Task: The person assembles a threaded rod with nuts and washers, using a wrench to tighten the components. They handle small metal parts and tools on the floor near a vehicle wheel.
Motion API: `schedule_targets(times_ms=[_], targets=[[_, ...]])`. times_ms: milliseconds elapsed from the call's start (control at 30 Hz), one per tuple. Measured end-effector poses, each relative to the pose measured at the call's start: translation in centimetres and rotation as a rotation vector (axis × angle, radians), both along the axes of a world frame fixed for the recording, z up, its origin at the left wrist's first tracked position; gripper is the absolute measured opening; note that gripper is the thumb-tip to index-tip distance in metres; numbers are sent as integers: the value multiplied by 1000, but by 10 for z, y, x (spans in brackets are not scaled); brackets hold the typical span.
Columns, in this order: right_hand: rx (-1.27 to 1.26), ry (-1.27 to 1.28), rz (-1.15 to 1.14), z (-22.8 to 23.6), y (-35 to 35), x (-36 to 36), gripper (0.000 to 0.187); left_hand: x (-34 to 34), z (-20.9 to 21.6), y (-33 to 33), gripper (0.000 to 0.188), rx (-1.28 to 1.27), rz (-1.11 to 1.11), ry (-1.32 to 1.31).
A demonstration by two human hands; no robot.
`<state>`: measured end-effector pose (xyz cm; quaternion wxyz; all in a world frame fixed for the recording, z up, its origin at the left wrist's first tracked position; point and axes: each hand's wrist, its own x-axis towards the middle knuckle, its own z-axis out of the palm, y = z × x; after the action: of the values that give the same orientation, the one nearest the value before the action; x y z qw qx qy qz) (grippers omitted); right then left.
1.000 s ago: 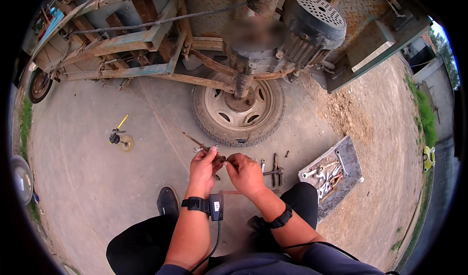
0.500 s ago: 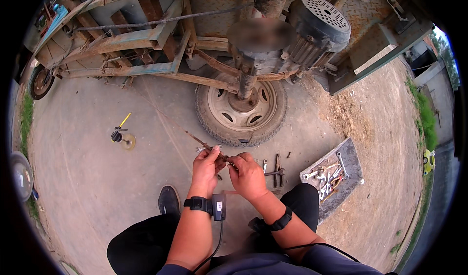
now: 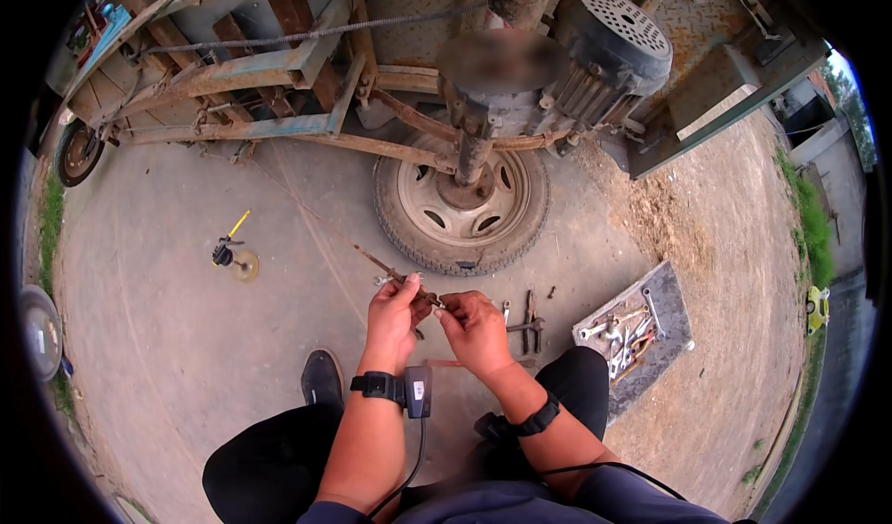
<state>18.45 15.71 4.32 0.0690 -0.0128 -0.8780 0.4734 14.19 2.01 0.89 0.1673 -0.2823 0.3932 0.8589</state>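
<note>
Left hand (image 3: 393,321), one: we are seeing its fingers closing around one rusty rod (image 3: 376,261), which is slanting away toward ten o'clock. Right hand (image 3: 476,332), one: thumb and fingertips are pinching the rod's near end; whether a separate fitting is sitting there, we are not able to tell. Wrist straps (image 3: 376,386), two, black: one is circling each wrist. Box (image 3: 418,391), one, dark: adjoining the left strap, trailing one cable.

Clock positions we are taking from the hands. Spanner (image 3: 382,281), one: lying partly hidden behind the left fingers, toward ten. Pliers (image 3: 531,307), one pair: lying near three, just beside a second spanner. Small bolt (image 3: 552,293), one: lying beyond the pliers, just before three. Grey tray (image 3: 664,361), one: resting at three, holding several tools that are overlapping too much for our counting. Pump can (image 3: 245,266), one, yellow-spouted: standing or lying between nine and ten. Large wheel (image 3: 462,222), one: standing out at twelve. Motor (image 3: 609,50), one: hanging toward one. Small wheel (image 3: 79,155), one: showing far off at ten.
</note>
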Motion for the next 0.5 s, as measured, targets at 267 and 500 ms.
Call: schedule_targets(times_ms=[267,500], targets=[[174,78,25,-1,1,-2,18,1,0,0,19,-7,-2,0],[-30,-184,-23,-5,1,-2,21,0,2,2,19,-13,-9,2]])
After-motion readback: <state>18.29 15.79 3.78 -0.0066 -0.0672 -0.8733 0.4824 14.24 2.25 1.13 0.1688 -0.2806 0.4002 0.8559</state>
